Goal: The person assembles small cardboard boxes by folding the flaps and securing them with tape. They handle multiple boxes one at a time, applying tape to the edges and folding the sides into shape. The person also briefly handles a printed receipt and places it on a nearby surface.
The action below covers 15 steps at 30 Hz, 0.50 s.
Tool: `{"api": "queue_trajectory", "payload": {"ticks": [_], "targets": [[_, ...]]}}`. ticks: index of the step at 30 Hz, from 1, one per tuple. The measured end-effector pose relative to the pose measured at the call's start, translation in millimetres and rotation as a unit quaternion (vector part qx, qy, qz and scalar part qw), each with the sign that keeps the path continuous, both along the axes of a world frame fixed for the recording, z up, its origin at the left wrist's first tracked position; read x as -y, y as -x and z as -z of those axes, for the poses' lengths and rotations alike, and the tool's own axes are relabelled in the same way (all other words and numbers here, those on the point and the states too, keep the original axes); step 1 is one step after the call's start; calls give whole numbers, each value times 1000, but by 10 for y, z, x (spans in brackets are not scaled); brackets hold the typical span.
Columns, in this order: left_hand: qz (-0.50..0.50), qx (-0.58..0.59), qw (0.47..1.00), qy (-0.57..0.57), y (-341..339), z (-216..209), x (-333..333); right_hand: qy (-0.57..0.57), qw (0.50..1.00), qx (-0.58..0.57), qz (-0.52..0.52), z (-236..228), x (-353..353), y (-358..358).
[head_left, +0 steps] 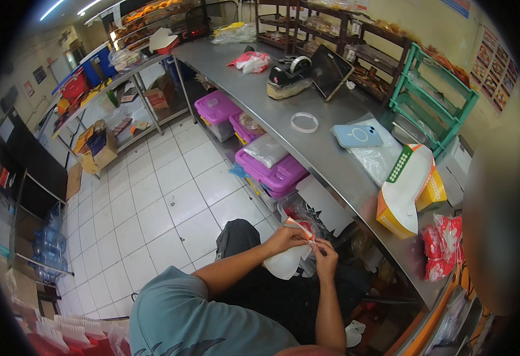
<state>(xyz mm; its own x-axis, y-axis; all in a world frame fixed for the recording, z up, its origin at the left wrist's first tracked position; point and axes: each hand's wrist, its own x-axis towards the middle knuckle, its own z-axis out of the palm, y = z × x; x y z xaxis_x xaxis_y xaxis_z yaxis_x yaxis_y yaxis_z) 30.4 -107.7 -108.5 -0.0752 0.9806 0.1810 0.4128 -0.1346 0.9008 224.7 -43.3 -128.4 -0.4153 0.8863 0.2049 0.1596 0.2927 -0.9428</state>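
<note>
Over my lap, my left hand (286,238) pinches the upper edge of a white paperboard carton piece (284,265) with an orange printed strip. My right hand (325,256) is closed on the same piece at its right side, fingertips close to those of my left hand. A rounded white flap hangs below the fingers. Its exact folds are too small to make out. On the metal table to the right stand white, orange, yellow and green paperboard cartons (407,193), one partly inside or against another.
The steel table (325,157) holds a tape dispenser (289,74), a tape roll (304,122), a tablet (330,72), a blue phone (358,136) and a red-and-white bag (442,246). Purple-lidded bins (272,168) sit beneath it. A teal rack (432,95) stands behind.
</note>
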Motion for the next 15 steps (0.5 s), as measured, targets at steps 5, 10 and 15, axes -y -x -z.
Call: {"api": "queue_trajectory", "payload": {"ticks": [5,10,15], "targets": [[-2,74,997,38,15,-50,-5,34,998,4,-51,21,-24,-71],[7,61,997,54,19,116,-73,61,994,-27,-87,116,-36,-110],[0,89,991,96,105,258,-105,-29,996,-31,-79,277,-81,-41]]}}
